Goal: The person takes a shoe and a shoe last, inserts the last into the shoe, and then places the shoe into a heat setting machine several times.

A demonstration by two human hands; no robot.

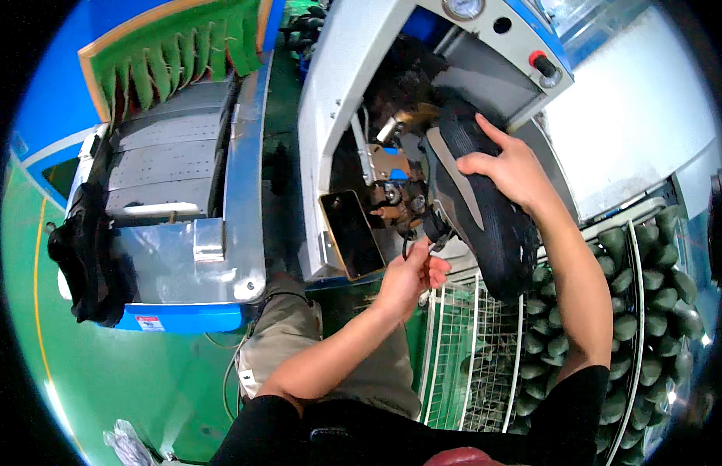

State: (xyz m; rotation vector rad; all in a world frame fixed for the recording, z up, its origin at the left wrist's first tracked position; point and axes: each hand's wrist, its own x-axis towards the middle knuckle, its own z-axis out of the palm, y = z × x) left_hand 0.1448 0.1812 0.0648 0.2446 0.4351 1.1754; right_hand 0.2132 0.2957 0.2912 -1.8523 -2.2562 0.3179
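Note:
A black shoe (466,186) with a beige stripe is held in front of the machine's opening, its long axis running from upper left to lower right. My right hand (507,165) grips it from the right, thumb across its side. Beside the shoe's lower left edge, my left hand (411,278) is closed, thumb and forefinger pinched by a thin dark loop. What lies between those fingertips is too small to tell. Brown and metal machine parts (396,194) sit just behind the shoe and partly hidden by it.
A phone (352,237) leans at the machine's left edge. To the left stands a conveyor (163,159) under a green fringed curtain (170,66), with black shoes (93,260) at its end. On the right, a white wire rack (633,311) holds many dark shoe lasts (652,283). A red-and-black knob (543,66) juts out above.

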